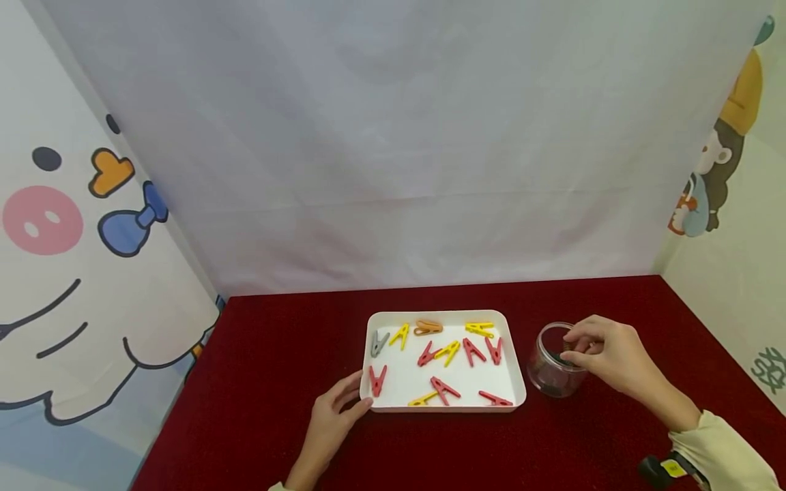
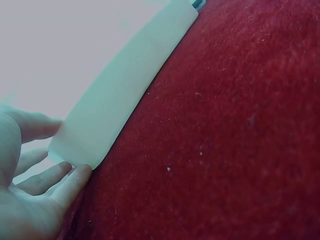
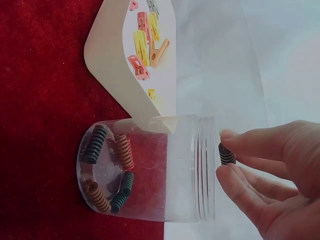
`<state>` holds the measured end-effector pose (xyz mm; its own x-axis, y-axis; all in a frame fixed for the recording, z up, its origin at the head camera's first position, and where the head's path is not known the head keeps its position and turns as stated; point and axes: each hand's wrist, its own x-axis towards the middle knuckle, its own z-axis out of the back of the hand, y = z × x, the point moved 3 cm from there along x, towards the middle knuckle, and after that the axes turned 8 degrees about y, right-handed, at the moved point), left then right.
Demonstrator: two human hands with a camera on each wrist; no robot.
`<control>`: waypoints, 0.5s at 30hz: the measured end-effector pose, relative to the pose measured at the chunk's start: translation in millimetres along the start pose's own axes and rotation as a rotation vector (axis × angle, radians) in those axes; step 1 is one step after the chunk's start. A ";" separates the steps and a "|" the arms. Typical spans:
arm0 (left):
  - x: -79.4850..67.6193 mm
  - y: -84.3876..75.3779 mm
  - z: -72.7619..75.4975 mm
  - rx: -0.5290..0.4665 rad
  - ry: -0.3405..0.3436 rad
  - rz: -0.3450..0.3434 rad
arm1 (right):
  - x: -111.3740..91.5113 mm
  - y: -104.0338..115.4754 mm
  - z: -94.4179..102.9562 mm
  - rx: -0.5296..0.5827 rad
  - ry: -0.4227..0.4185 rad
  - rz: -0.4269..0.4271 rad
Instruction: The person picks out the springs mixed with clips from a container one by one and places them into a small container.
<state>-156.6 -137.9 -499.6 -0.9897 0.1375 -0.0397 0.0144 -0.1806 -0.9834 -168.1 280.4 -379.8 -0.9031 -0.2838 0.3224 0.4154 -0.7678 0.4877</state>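
Observation:
My right hand [image 1: 604, 348] pinches a short coil spring [image 3: 227, 154] between thumb and fingertips, just above the mouth of a clear plastic jar [image 3: 187, 170]. Inside the jar, several green springs [image 3: 96, 145] and brown springs [image 3: 124, 151] lie at its bottom. At the near left corner of a white tray [image 1: 393, 399], my left hand [image 1: 331, 416] holds the wall between thumb and fingers. Scattered in this tray are red clothespins [image 1: 445, 389], yellow clothespins [image 1: 400, 335], an orange one [image 1: 428, 327] and a grey one [image 1: 379, 344].
Dark red cloth [image 1: 295, 341] covers the table. The jar stands close to the tray's right side. A pale curtain [image 1: 430, 170] hangs behind the table, and printed cartoon panels [image 1: 80, 307] rise at the sides. A black strap with a yellow label [image 1: 673, 468] is on the right sleeve.

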 end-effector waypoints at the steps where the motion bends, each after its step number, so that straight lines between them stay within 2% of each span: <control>1: 0.0 0.0 -0.2 0.001 -0.002 0.005 | 0.0 -0.4 -0.1 0.000 -0.003 0.002; 15: 0.3 2.0 0.2 -0.010 -0.008 0.015 | 2.1 -0.4 0.6 0.004 -0.024 0.008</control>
<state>-156.9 -138.4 -501.5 -0.9905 0.1273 -0.0528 0.0302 -0.1731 -0.9844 -170.0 280.4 -378.9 -0.8971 -0.2759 0.3451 0.4227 -0.7632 0.4887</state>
